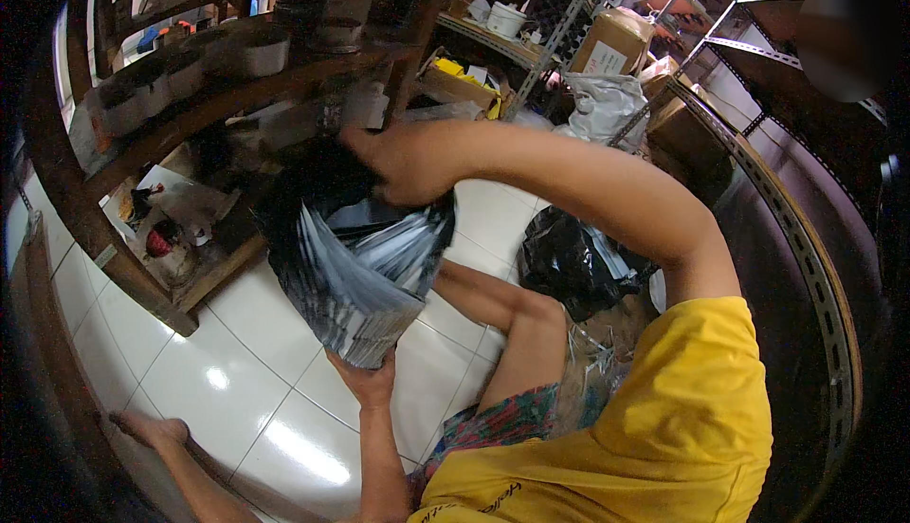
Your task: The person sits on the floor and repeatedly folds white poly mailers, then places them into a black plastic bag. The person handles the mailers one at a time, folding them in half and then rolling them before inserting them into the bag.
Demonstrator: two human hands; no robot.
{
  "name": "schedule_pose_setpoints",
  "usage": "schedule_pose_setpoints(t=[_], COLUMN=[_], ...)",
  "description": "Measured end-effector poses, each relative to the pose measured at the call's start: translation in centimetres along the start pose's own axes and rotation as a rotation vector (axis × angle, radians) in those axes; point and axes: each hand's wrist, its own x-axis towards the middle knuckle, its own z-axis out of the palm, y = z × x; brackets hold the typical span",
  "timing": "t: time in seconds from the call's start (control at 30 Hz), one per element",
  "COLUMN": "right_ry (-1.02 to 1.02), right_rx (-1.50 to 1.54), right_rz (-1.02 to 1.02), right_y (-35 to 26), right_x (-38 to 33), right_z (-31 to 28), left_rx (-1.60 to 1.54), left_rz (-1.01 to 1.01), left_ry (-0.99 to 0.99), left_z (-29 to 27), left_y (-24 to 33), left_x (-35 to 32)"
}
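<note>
Crinkled black-and-grey plastic bag (355, 286), held above the white tiled floor (251, 381).
The left hand (368, 378) curls around its base, seemingly bearing the weight; the blurred right hand (403, 167) is at its mouth, perhaps steadying it; I cannot tell its grip.

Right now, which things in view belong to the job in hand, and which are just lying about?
In use:
- black plastic bag, held up
- pale flat pieces inside it

Apparently lying about:
- second black bag, untouched but possibly related
- white tub
- cardboard box
- pale plastic bag
</note>
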Motion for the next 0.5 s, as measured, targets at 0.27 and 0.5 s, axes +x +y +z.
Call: schedule_pose_setpoints(t=[0.27, 0.5], right_ry=[0.006, 0.814], right_rx=[-0.122, 0.071], right_rz=[0.001, -0.316], right_y=[-1.8, -1.1], right_x=[-0.5, 0.3], right_z=[-0.6, 0.8], left_rx=[-0.26, -0.075], left_rz=[-0.103, -0.102], left_ry=[0.027, -0.032], left_z=[0.6, -0.8], left_y=[-0.3, 1.5], left_x=[0.4, 1.0])
